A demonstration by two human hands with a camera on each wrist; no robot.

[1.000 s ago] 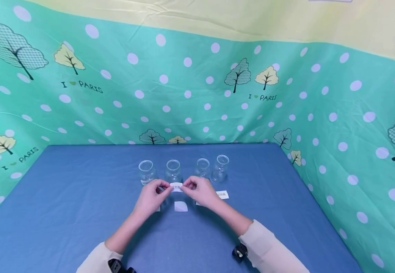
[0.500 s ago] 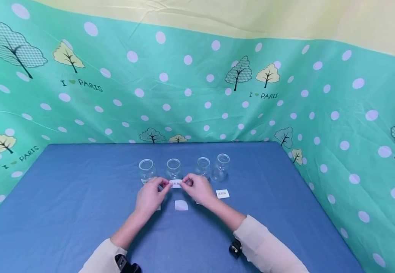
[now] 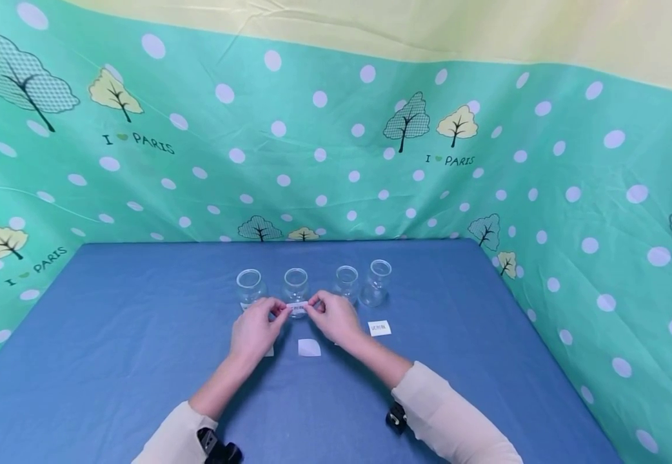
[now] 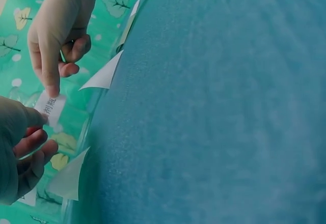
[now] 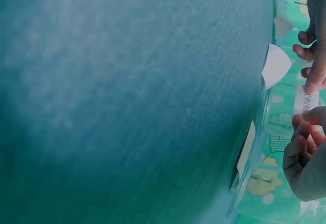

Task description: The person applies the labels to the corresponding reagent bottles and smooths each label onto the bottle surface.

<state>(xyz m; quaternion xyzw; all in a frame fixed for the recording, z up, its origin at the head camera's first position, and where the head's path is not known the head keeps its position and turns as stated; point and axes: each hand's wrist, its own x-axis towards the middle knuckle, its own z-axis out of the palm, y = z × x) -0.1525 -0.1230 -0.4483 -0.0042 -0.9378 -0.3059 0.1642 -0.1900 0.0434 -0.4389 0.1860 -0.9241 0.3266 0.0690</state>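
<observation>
- My left grip (image 3: pixel 253 328) pinches one end of a small white label (image 3: pixel 297 309) between thumb and forefinger.
- My right grip (image 3: pixel 335 318) pinches the other end of it the same way, so the label is stretched sideways between the two; dark printed characters show on it.
- The label is in front of the second jar (image 3: pixel 296 281) from the left, on the side away from the desk's far edge; I cannot tell whether it touches the glass.
- That jar stands upright in a row of clear glass ones, set toward the far edge of the desk (image 3: pixel 138 361) and well apart from its left and right edges.
- To its left stands the leftmost jar (image 3: pixel 251 283), with a bit of white low on its front, partly hidden by my left grip.
- To its right stands the third jar (image 3: pixel 346 281), and just beside that the tall jar (image 3: pixel 376 283), nearest the desk's far right corner.
- A blank slip (image 3: pixel 309 348) lies between my forearms, one corner curled.
- A printed slip (image 3: pixel 379 328) lies right of my right grip, on the side toward the desk's right edge.
- Another white slip (image 3: pixel 269 352) peeks out beside my left wrist, mostly covered.
</observation>
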